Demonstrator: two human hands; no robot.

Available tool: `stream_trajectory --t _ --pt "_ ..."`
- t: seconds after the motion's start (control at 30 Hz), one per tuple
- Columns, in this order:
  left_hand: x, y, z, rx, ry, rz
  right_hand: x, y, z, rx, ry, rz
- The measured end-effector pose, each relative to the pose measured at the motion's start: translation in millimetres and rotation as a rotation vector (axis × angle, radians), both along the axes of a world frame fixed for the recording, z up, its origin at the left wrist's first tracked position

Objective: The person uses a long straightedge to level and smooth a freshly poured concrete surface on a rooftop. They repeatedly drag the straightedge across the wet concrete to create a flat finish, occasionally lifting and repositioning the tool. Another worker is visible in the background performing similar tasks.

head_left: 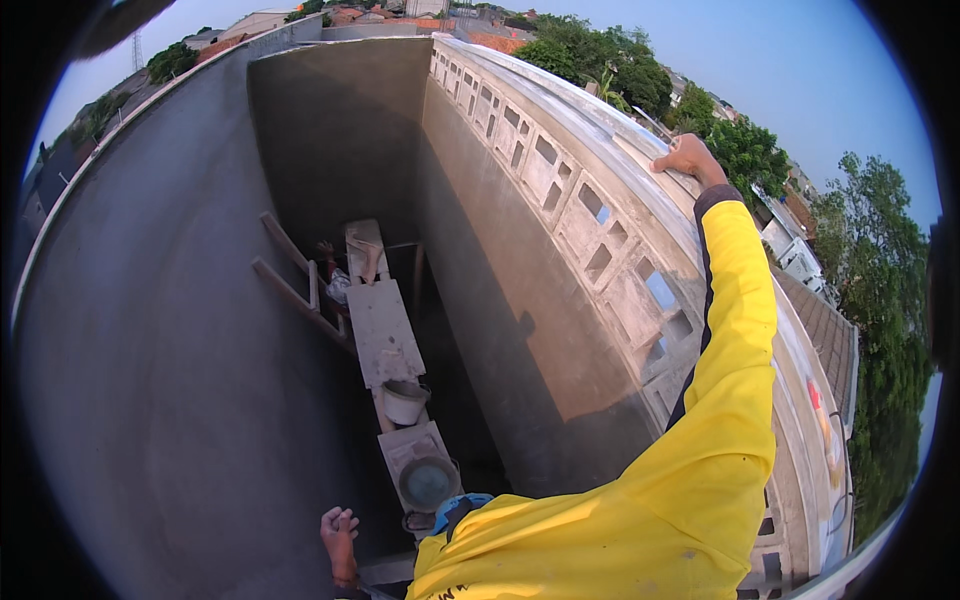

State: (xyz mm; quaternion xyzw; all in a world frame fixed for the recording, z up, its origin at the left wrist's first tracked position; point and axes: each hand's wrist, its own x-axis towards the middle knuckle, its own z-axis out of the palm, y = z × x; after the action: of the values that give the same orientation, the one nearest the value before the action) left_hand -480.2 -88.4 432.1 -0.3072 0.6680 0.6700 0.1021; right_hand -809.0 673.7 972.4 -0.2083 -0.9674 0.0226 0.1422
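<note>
My right arm, in a yellow sleeve, reaches up to the top of the right-hand wall. There my right hand [690, 163] is closed over the wall's top edge [625, 135], its thumb pointing left; the fingers on the outer side are partly hidden. Low in the view, my left hand [340, 540] hangs near the grey plastered wall [180, 350]. Its fingers are loosely curled and apart, with nothing visible in them. Below me, a pale bucket [405, 402] and a round dark-rimmed basin [428, 482] stand on scaffold planks [385, 335].
Wooden rails [300, 290] lean beside the planks over a dark, deep gap. A person's bare leg [370, 258] rests on the far plank, with a hand nearby. Openwork vent blocks [600, 230] line the right wall's upper part. Trees [870, 280] and roofs lie beyond.
</note>
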Motion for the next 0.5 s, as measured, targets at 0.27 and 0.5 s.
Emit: stream_trajectory --t 0.27,0.5 --pt "27 9 -15 0.033 0.0 0.089 -14 -1 18 0.17 0.006 -0.027" --pt "32 41 -29 -0.056 0.14 0.204 -20 -50 75 0.356 0.551 0.041"
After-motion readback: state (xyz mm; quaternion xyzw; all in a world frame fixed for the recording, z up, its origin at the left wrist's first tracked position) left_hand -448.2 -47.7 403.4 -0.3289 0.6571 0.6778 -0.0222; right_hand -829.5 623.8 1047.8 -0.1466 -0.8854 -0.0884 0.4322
